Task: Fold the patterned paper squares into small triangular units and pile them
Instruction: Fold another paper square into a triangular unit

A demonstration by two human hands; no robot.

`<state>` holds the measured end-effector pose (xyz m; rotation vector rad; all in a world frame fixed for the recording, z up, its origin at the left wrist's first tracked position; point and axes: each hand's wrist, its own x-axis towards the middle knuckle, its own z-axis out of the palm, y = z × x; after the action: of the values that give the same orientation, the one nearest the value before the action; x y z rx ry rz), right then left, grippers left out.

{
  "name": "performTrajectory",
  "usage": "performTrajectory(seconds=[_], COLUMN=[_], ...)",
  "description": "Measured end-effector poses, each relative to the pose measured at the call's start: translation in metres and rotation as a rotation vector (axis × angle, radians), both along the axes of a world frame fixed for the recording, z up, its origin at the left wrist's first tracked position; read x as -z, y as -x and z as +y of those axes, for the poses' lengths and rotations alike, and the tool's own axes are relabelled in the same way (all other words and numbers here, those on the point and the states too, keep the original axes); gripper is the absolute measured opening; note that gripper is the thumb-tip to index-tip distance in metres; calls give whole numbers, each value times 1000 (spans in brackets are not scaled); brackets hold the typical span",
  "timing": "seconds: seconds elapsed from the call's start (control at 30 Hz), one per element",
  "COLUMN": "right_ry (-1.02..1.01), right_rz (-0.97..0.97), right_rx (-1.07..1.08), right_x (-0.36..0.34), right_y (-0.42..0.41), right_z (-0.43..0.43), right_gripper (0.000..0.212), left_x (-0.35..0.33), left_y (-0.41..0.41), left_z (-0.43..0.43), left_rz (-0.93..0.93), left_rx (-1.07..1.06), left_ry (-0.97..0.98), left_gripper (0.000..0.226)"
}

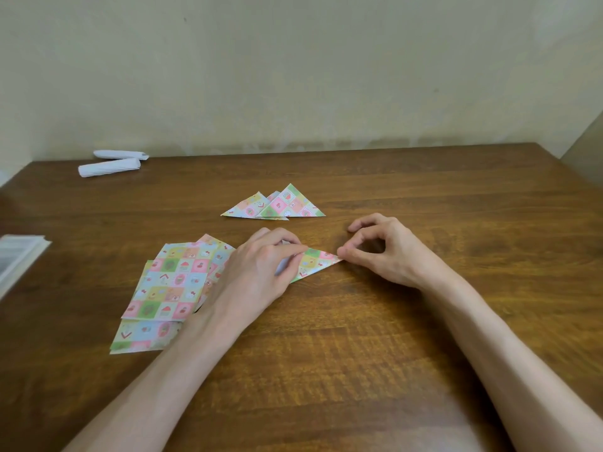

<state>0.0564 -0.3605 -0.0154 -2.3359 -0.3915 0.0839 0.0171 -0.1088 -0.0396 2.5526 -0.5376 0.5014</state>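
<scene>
A partly folded patterned paper (314,263) lies on the wooden table (359,337) between my hands. My left hand (257,272) covers its left part, fingers curled over the fold. The paper's right tip is pinched between thumb and forefinger of my right hand (381,249). A loose stack of flat patterned squares (166,288) sits to the left, partly under my left forearm. Farther back, a small pile of folded triangular units (277,205) rests on the table.
Two white rolled paper bundles (112,163) lie at the back left near the wall. A white flat object (18,256) juts in at the left edge. Bare wood spreads right and in front of my hands.
</scene>
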Motion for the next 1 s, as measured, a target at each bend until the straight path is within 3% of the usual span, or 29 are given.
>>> performTrajectory(seconds=[0.33,0.5,0.73,1.0], right_ry=[83,99,84,104], right_rz=[-46,-43,-50,-139], right_rx=[39,38,21,-13], right_x=[-1,0,1,5], right_y=[7,7,7,13], right_z=[9,10,10,14], right_gripper=[14,12,10,12], left_x=[0,-3,-5,-2], left_y=[0,1,-2,-3], left_z=[0,6,13,15], left_rz=[3,79,205,178], left_rx=[-21,-66,-38,-25], left_ry=[-9,77,161,142], left_gripper=[19,12,42,32])
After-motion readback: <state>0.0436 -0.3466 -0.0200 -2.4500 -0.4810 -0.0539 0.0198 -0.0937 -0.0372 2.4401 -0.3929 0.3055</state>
